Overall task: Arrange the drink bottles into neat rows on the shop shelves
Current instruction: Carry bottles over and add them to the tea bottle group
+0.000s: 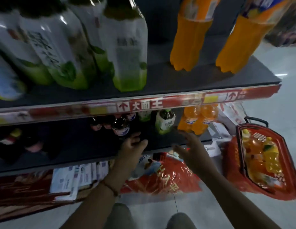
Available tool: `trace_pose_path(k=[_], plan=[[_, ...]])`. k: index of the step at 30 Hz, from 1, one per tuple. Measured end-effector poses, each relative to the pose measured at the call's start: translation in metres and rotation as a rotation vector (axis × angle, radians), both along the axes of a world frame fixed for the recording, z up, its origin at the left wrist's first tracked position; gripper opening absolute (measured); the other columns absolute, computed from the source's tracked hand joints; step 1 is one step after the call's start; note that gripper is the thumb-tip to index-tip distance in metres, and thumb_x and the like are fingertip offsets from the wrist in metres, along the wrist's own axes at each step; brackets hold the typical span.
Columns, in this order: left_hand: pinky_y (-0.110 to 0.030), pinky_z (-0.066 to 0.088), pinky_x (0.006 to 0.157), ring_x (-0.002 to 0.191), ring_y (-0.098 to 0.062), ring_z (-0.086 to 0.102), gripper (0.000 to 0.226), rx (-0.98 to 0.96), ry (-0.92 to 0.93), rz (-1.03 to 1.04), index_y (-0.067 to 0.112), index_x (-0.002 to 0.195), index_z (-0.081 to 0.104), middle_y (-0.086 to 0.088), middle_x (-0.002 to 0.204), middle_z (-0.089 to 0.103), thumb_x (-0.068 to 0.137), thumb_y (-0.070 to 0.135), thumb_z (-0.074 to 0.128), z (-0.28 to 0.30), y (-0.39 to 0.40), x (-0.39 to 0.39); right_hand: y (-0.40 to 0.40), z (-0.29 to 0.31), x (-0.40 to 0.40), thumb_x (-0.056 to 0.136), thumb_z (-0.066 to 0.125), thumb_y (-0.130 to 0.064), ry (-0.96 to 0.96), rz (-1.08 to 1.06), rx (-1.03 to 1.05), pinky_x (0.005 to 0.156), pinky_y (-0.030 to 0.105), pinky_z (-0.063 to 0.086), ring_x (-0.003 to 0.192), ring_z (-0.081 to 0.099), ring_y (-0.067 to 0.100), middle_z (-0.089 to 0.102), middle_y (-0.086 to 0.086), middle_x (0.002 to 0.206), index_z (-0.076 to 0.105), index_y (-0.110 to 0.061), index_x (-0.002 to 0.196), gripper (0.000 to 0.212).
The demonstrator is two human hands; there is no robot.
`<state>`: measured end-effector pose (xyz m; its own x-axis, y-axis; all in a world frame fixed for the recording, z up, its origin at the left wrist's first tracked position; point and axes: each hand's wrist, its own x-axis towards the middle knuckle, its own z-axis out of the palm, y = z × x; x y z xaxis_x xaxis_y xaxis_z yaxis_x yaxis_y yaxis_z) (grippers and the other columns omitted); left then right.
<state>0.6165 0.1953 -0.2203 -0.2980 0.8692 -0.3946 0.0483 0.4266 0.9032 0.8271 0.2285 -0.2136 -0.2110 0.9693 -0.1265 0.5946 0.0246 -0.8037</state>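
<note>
We see green tea bottles (129, 52) with white labels and pale green bases; beside them orange soda bottles (190, 42), bright orange with blue-topped labels; the shelf (177, 80) is dark grey, its edge strip (144, 105) red with white characters and yellow tags; below, dark bottles (120, 125) wear white-and-blue labels; the basket (266, 162) is red; a red bag (162, 177) carries gold lettering.
</note>
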Motion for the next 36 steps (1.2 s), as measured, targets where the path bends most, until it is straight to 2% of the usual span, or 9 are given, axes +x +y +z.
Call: trace_pose_path(k=[3, 7, 13, 15, 18, 24, 28, 30, 36], plan=[[-0.029, 0.042, 0.087, 0.116, -0.018, 0.052, 0.055, 0.070, 0.021, 0.030, 0.015, 0.139, 0.048, -0.011, 0.139, 0.051, 0.090, 0.019, 0.071, -0.065, 0.061, 0.029, 0.058, -0.051, -0.003, 0.087, 0.070, -0.018, 0.139, -0.042, 0.020, 0.072, 0.012, 0.050, 0.092, 0.062, -0.006, 0.063, -0.011, 0.101, 0.054, -0.021, 0.117, 0.034], [-0.052, 0.047, 0.103, 0.126, -0.022, 0.057, 0.084, 0.358, 0.036, -0.093, 0.021, 0.141, 0.047, -0.004, 0.137, 0.059, 0.070, 0.045, 0.084, -0.156, 0.139, 0.043, 0.122, -0.093, -0.015, 0.091, 0.065, -0.017, 0.153, -0.011, 0.164, 0.057, 0.016, 0.044, 0.070, 0.057, -0.003, 0.055, -0.022, 0.082, 0.051, -0.025, 0.101, 0.018], [-0.045, 0.047, 0.105, 0.126, -0.013, 0.054, 0.096, 0.593, 0.171, -0.189, 0.026, 0.141, 0.037, 0.006, 0.136, 0.056, 0.061, 0.038, 0.089, -0.205, 0.194, 0.053, 0.174, -0.143, -0.027, 0.094, 0.051, -0.048, 0.194, -0.031, 0.152, 0.081, 0.031, 0.052, 0.091, 0.063, 0.010, 0.068, -0.008, 0.099, 0.063, -0.026, 0.109, 0.029], [-0.042, 0.051, 0.101, 0.120, -0.009, 0.056, 0.089, 0.651, 0.206, -0.126, 0.032, 0.134, 0.038, 0.009, 0.131, 0.056, 0.063, 0.038, 0.091, -0.214, 0.189, 0.049, 0.182, -0.159, -0.031, 0.095, 0.052, -0.046, 0.321, -0.014, 0.151, 0.073, 0.023, 0.051, 0.085, 0.065, 0.005, 0.070, -0.010, 0.091, 0.066, -0.027, 0.094, 0.023], [-0.037, 0.054, 0.096, 0.114, -0.007, 0.057, 0.079, 0.708, 0.298, 0.060, 0.037, 0.128, 0.043, 0.011, 0.126, 0.053, 0.062, 0.047, 0.085, -0.219, 0.157, 0.043, 0.188, -0.161, -0.044, 0.093, 0.053, -0.052, 0.417, 0.065, 0.042, 0.086, 0.030, 0.053, 0.093, 0.069, 0.011, 0.074, -0.004, 0.096, 0.071, -0.023, 0.096, 0.035], [-0.031, 0.055, 0.089, 0.107, 0.002, 0.056, 0.077, 0.700, 0.359, 0.267, 0.068, 0.110, 0.037, 0.015, 0.122, 0.051, 0.066, 0.029, 0.087, -0.229, 0.088, 0.017, 0.207, -0.134, -0.104, 0.092, 0.061, -0.033, 0.257, 0.189, 0.176, 0.100, 0.038, 0.045, 0.114, 0.057, 0.023, 0.060, 0.011, 0.131, 0.057, -0.009, 0.128, 0.044], [-0.031, 0.052, 0.095, 0.116, 0.000, 0.055, 0.088, 0.728, 0.437, 0.298, 0.070, 0.115, 0.030, 0.020, 0.127, 0.052, 0.067, 0.024, 0.088, -0.237, 0.078, 0.002, 0.244, -0.149, -0.146, 0.076, 0.076, -0.039, 0.053, 0.226, 0.191, 0.109, 0.043, 0.038, 0.137, 0.038, 0.029, 0.036, 0.009, 0.153, 0.014, -0.015, 0.154, 0.103], [-0.026, 0.051, 0.094, 0.116, 0.004, 0.054, 0.091, 0.748, 0.442, 0.275, 0.071, 0.117, 0.028, 0.029, 0.125, 0.051, 0.067, 0.025, 0.088, -0.235, 0.072, -0.002, 0.255, -0.165, -0.158, 0.066, 0.082, -0.043, -0.028, 0.180, 0.217, 0.108, 0.047, 0.039, 0.137, 0.037, 0.034, 0.035, 0.011, 0.152, 0.016, -0.017, 0.153, 0.113], [-0.013, 0.050, 0.082, 0.104, 0.012, 0.057, 0.083, 0.752, 0.421, 0.218, 0.074, 0.109, 0.031, 0.040, 0.113, 0.054, 0.067, 0.029, 0.087, -0.226, 0.056, -0.010, 0.229, -0.184, -0.144, 0.060, 0.083, -0.052, -0.159, 0.132, 0.394, 0.094, 0.043, 0.046, 0.117, 0.045, 0.026, 0.040, 0.007, 0.127, 0.040, -0.013, 0.125, 0.087]])
